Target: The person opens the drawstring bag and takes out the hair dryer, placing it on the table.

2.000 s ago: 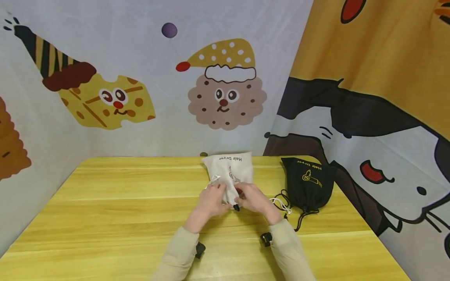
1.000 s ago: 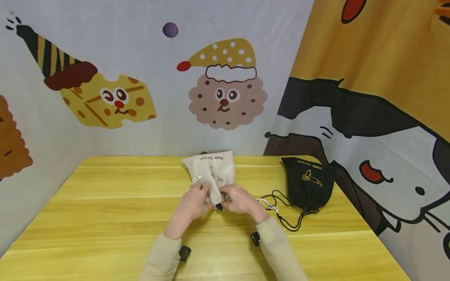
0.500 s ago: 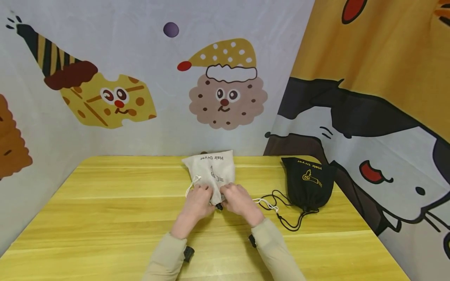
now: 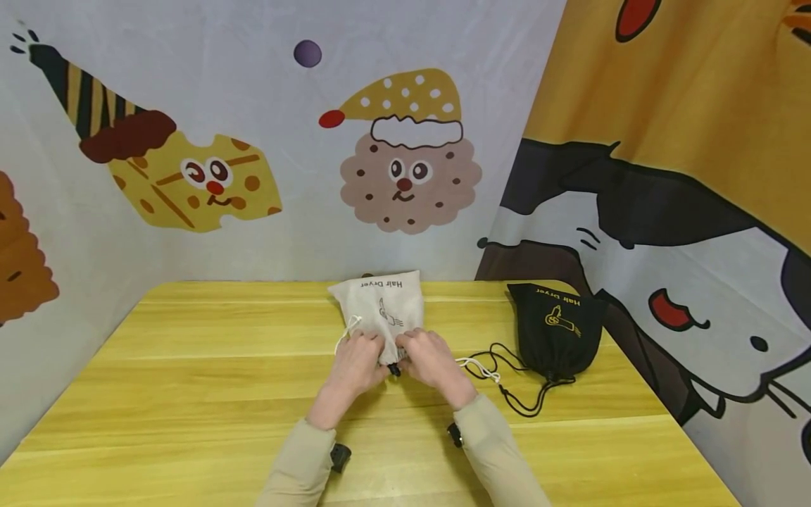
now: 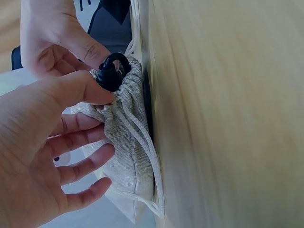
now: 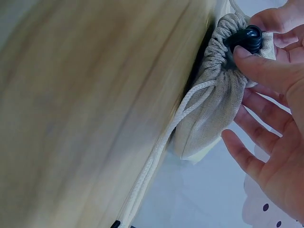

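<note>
A light grey drawstring bag (image 4: 383, 303) printed "Hair Dryer" lies at the table's far side, its mouth toward me. My left hand (image 4: 356, 362) pinches the mouth's left side between thumb and index finger, the other fingers spread along the cloth. On the opposite side my right hand (image 4: 431, 359) pinches the gathered hem, thumb beside the black looped end (image 6: 249, 40) that pokes out of the opening. Pleats bunch around this black piece. White drawstrings (image 5: 147, 147) hang from both sides of the mouth. The bag's contents are otherwise hidden.
A filled black drawstring bag (image 4: 557, 331), also marked "Hair Dryer", lies at the right with its mouth cinched. Its black cords (image 4: 529, 412) trail over the wooden table (image 4: 209, 394), near the white cord's end. A cartoon-printed curtain (image 4: 253, 70) hangs just behind the table's back edge.
Over two seconds both hands and the grey bag have shifted left, drawing the right white cord along. In the last half second, the hands have barely moved at the mouth.
</note>
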Demonstrator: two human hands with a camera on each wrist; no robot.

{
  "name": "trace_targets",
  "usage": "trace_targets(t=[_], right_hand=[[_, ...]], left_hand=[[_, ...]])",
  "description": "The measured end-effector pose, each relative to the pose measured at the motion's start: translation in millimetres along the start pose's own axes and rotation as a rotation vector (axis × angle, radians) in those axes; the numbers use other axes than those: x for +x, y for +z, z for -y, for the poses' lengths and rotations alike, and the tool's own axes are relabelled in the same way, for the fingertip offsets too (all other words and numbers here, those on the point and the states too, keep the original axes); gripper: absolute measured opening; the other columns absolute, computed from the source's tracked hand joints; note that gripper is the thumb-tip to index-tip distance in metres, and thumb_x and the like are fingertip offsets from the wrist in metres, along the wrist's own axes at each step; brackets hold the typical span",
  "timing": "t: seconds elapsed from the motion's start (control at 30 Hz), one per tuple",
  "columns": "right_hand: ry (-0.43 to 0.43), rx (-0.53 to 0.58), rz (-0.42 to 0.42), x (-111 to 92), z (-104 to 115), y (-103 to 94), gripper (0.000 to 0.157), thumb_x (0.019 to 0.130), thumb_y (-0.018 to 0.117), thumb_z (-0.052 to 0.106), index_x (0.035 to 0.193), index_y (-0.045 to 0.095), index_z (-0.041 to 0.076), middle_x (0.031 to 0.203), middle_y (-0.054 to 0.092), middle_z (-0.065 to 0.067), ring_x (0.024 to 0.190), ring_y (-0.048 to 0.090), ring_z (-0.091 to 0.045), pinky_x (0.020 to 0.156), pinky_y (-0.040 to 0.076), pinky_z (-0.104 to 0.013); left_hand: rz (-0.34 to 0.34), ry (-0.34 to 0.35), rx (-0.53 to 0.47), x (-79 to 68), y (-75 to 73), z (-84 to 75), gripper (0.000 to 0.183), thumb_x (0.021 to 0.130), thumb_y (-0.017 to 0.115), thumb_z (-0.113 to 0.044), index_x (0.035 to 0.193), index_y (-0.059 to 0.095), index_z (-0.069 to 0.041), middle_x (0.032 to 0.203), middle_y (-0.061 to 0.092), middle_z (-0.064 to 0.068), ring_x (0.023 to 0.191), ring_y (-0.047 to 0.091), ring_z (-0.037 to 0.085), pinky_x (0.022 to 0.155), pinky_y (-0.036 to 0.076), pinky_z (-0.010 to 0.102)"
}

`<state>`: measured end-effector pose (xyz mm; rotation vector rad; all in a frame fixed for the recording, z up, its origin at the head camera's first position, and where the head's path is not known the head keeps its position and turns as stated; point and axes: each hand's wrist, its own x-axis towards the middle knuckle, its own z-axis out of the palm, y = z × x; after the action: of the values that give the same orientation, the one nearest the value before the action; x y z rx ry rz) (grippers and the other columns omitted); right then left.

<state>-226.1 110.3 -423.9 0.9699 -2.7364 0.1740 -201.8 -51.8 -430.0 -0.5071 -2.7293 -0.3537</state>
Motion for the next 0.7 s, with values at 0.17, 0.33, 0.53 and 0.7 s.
trace_targets(t=[0.17,0.33,0.53,0.7], right_hand=[[0.006,0.014,-0.008,1.1,-0.1,-0.5,0.019,0.074,0.08,0.019,0.084,0.064,0.013,0.081,0.067,0.002,0.075,0.059,-0.014,0.067,0.05,-0.03],[0.01,0.015,-0.031,1.6,0.4,-2.7,0.02,0.074,0.08,0.019,0.088,0.066,0.012,0.083,0.068,0.002,0.076,0.06,-0.014,0.067,0.05,-0.03],[0.006,0.022,-0.094,2.6,0.7,-5.2,0.02,0.076,0.078,0.015,0.093,0.068,0.01,0.084,0.069,0.0,0.075,0.06,-0.014,0.066,0.051,-0.029],[0.007,0.014,-0.176,3.7,1.3,-5.3,0.02,0.077,0.075,0.014,0.096,0.069,0.009,0.086,0.07,-0.001,0.075,0.06,-0.015,0.069,0.052,-0.028]], left_hand=[[0.006,-0.017,-0.026,-0.4,-0.8,1.8,0.027,0.066,0.077,-0.022,0.069,0.052,-0.014,0.075,0.06,0.001,0.075,0.055,0.024,0.072,0.051,0.043],[-0.018,-0.032,-0.022,-0.7,-1.1,2.7,0.024,0.068,0.076,-0.026,0.074,0.056,-0.013,0.079,0.061,0.003,0.079,0.057,0.025,0.07,0.051,0.044],[-0.095,-0.037,-0.003,-1.2,-2.4,2.8,0.021,0.07,0.074,-0.026,0.077,0.059,-0.013,0.08,0.062,0.003,0.08,0.058,0.026,0.067,0.049,0.044],[-0.176,-0.037,0.007,-0.1,-3.3,3.1,0.015,0.071,0.07,-0.021,0.077,0.06,-0.012,0.08,0.063,0.004,0.078,0.059,0.027,0.067,0.049,0.043]])
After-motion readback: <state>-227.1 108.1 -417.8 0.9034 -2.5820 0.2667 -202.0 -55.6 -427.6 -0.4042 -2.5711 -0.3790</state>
